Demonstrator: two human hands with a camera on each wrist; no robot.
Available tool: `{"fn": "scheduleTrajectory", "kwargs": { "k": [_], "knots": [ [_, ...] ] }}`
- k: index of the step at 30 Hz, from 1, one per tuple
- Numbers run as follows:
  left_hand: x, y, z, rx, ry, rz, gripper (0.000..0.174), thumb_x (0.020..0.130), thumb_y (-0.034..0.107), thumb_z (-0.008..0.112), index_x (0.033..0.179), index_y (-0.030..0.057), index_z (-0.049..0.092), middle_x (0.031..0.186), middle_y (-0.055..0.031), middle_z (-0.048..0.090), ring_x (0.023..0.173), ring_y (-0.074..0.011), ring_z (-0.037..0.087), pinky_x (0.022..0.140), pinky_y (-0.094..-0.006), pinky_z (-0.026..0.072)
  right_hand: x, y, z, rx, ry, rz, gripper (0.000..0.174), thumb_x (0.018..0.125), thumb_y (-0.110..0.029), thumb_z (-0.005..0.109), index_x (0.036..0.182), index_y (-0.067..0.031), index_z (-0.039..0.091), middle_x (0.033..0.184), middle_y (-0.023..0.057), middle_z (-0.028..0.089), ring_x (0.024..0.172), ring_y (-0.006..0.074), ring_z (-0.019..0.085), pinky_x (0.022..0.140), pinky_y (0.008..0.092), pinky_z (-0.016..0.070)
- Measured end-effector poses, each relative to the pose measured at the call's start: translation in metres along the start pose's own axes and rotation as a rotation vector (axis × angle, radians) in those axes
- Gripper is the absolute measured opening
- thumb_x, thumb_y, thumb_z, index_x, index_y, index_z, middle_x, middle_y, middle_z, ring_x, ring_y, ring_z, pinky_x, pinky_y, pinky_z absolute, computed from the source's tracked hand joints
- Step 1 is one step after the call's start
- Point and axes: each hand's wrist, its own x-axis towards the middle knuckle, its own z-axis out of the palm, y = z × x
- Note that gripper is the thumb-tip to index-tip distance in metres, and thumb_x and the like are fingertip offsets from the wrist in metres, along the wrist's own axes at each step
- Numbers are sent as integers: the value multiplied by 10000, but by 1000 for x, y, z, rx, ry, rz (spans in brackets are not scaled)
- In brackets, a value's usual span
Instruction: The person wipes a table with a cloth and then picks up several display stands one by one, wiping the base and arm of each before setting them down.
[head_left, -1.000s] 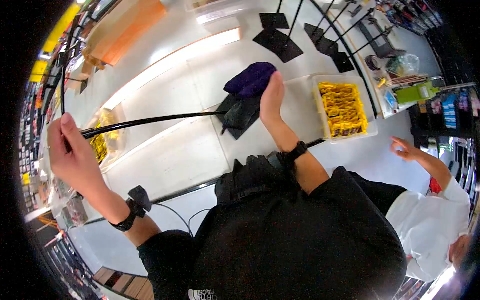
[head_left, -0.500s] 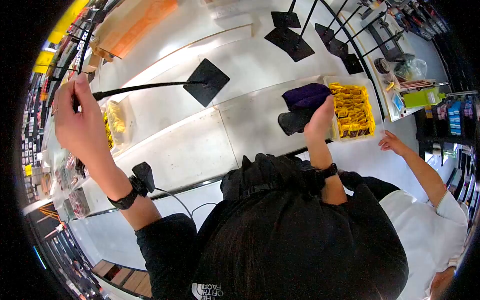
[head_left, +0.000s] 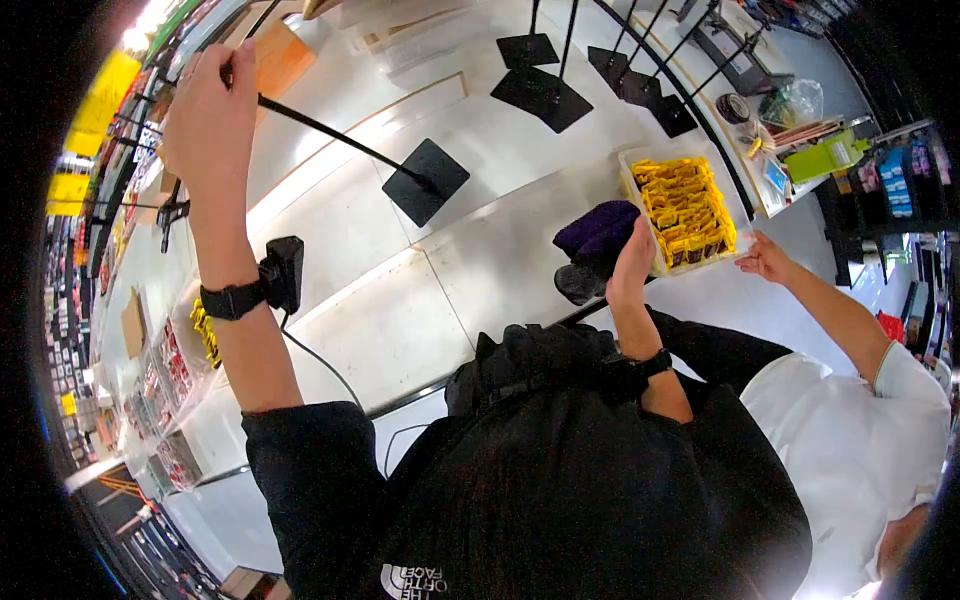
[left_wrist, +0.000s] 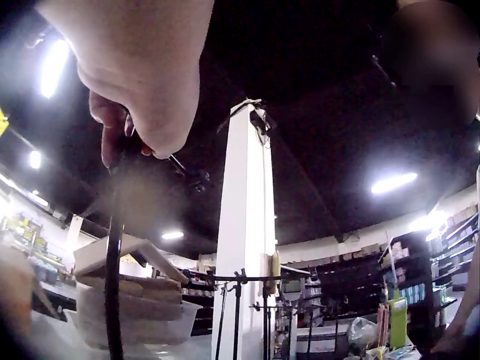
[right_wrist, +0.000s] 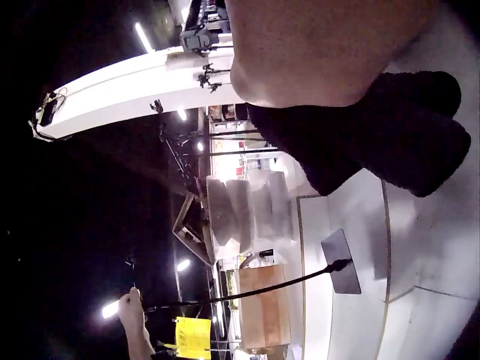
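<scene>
High at the upper left, my left hand (head_left: 213,125) grips the pole of a black metal stand (head_left: 425,185). The pole slants down to a flat square base over the white tabletop. The left wrist view shows the curled fingers (left_wrist: 111,135) around the pole. Beside the tub of yellow packets, my right hand (head_left: 630,262) holds soft, fuzzy, dark purple and black fabric pieces (head_left: 597,232). Their rounded ends (right_wrist: 420,142) stick out past the hand in the right wrist view; the palm hides the rest.
A clear tub (head_left: 658,265) of yellow packets (head_left: 690,215) stands at the right, another person's hand (head_left: 768,258) at its edge. More black stands (head_left: 545,95) stand at the back. A cardboard box (head_left: 280,62) lies at the back left. A second tub with yellow packets (head_left: 205,335) is at the left.
The fabric pieces have come off the stand's square base and moved right with my right hand, next to the tub. My left hand has risen with the pole, now steeper.
</scene>
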Motion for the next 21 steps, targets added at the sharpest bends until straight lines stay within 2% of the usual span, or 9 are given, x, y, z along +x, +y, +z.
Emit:
{"fn": "scheduleTrajectory", "kwargs": {
  "k": [2,3,6,8,10,12,13,15,21],
  "knots": [
    [9,9,8,-79,-115,16,375,901,414,463,943,64,593,936,-132,614,857,-325,597,725,-390,464,3,4,-11,-38,-45,-71,471,923,-364,434,1049,73,557,1001,123,570,907,211,497,833,333,373],
    [13,11,16,-87,-120,21,375,901,414,463,943,64,593,936,-132,614,857,-325,597,725,-390,464,5,12,-18,-246,0,47,482,919,-377,440,1004,81,564,922,115,569,833,212,480,788,337,371],
    [22,11,35,-103,-135,84,377,905,409,456,948,56,582,948,-146,607,873,-338,587,742,-403,458,2,21,-22,-176,96,-92,480,922,-364,433,1051,82,552,995,134,576,895,230,498,828,334,371],
    [27,13,42,-94,-145,122,370,914,393,442,963,49,569,970,-149,596,885,-348,580,754,-402,456,19,54,-45,-183,17,-28,475,920,-361,432,1064,78,547,1009,132,571,907,229,495,836,333,369],
    [33,9,48,-88,-136,159,354,916,386,438,964,58,563,966,-136,592,870,-341,581,739,-403,460,13,47,-44,-174,-74,29,471,919,-357,431,1076,73,542,1024,130,567,919,228,492,844,331,367],
    [44,2,57,-77,-129,192,339,919,379,434,966,67,558,961,-123,589,856,-333,583,724,-404,464,2,30,-36,-291,119,85,435,914,-354,436,1002,59,544,950,96,547,861,203,471,806,333,371],
    [49,-2,65,-74,-132,211,332,920,375,432,966,71,556,959,-116,587,848,-330,584,717,-404,466,1,23,-33,-40,62,191,415,913,-360,434,905,45,525,866,63,508,797,182,439,761,334,371],
    [56,-12,76,-74,-129,239,317,923,368,428,968,80,551,955,-103,584,834,-323,586,702,-405,470,-1,12,-26,-72,61,206,401,913,-353,431,882,38,517,849,58,496,782,177,431,747,330,369],
    [45,-32,92,-56,-134,337,279,929,351,419,971,102,538,944,-70,576,798,-305,590,665,-407,480,-9,20,-32,-147,13,55,361,915,-325,424,859,20,518,827,61,485,764,174,422,734,318,365]
  ]
}}
